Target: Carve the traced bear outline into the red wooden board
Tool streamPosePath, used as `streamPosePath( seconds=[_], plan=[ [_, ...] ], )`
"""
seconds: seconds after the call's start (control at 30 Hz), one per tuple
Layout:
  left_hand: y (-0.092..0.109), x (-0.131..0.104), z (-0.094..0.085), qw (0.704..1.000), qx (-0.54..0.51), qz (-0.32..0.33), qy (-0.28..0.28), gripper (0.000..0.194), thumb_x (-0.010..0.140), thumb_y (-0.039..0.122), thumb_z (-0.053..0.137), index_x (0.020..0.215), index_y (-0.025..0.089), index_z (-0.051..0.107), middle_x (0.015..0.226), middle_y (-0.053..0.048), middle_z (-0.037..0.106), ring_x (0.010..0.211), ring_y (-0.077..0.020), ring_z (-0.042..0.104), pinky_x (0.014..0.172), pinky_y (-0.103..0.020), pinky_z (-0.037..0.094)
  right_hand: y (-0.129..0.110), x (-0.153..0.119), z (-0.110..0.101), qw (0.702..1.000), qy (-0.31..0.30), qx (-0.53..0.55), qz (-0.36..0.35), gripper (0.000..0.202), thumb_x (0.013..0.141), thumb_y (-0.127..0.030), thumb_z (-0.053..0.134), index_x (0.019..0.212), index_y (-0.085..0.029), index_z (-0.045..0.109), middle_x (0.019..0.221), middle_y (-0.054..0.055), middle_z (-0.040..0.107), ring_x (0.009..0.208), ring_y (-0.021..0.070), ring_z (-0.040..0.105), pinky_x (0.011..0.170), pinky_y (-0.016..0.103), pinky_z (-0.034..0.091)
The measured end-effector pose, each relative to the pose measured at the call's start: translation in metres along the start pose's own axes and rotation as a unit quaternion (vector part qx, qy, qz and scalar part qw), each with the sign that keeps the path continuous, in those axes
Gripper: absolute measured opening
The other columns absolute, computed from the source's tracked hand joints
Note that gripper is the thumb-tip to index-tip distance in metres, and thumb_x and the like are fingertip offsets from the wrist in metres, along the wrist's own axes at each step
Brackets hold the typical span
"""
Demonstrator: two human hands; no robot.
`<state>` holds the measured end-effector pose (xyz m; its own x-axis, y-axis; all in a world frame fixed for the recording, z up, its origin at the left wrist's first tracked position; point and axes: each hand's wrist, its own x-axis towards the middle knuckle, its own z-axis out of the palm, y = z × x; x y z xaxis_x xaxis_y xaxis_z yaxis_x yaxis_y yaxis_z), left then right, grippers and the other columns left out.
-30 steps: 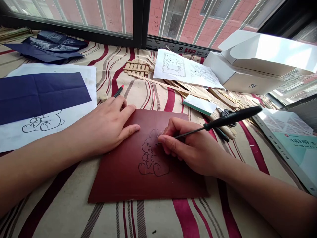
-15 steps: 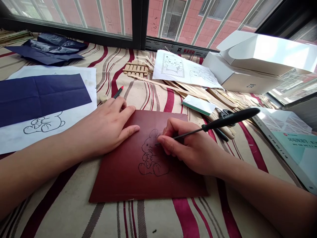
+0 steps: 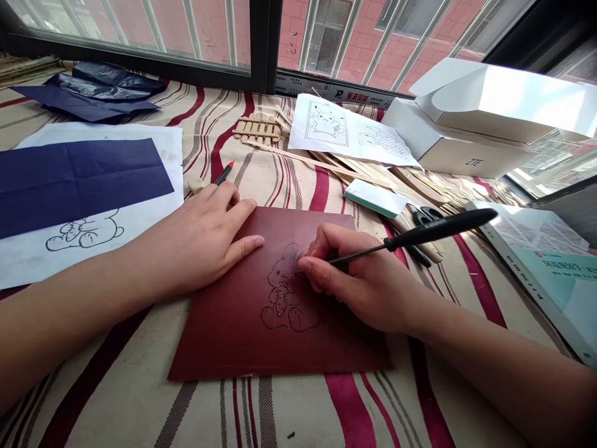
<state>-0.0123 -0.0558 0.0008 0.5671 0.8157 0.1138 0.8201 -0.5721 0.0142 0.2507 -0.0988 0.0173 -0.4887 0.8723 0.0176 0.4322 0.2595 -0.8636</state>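
A dark red board [image 3: 233,323] lies on the striped cloth, with a line drawing of a rabbit holding a carrot [image 3: 280,298] on it. My left hand [image 3: 219,239] rests flat over the board's upper left corner, fingers spread. My right hand [image 3: 354,274] pinches the thin metal shaft of a black-handled tool [image 3: 438,227]; its exact kind is unclear. The tip touches or hovers just over the rabbit's face, and the handle slants up to the right. Beyond my left fingers lies a dark pen with a red tip [image 3: 225,172].
To the left, dark blue sheet [image 3: 84,177] partly covers white paper [image 3: 140,224] with a similar drawing. Wooden sticks [image 3: 345,165], a printed sheet [image 3: 349,127], scissors [image 3: 426,215] and a small box [image 3: 375,198] lie behind. A white box [image 3: 476,149] and book [image 3: 545,267] stand right.
The tool's handle end has swung slightly right and down, with its tip still at the rabbit's face. My left hand and the board look essentially unchanged.
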Motion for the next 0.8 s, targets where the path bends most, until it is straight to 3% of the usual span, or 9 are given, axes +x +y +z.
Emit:
streamPosePath(
  seconds=[0.8],
  plan=[
    [-0.0006,-0.0003,0.0024,1.000,-0.004,-0.003,0.009,0.064,0.107,0.062,0.026,0.128,0.017,0.066,0.123,-0.017,0.058,0.116,-0.0377,0.059,0.110,-0.053,0.048,0.0031,0.0006,0.0023,1.000,0.014,0.020,-0.017,0.027,0.104,-0.030,0.067,0.080,-0.023,0.056,0.067,-0.004,0.065,0.061,0.0113,0.059,0.057,0.026,0.045]
  ],
)
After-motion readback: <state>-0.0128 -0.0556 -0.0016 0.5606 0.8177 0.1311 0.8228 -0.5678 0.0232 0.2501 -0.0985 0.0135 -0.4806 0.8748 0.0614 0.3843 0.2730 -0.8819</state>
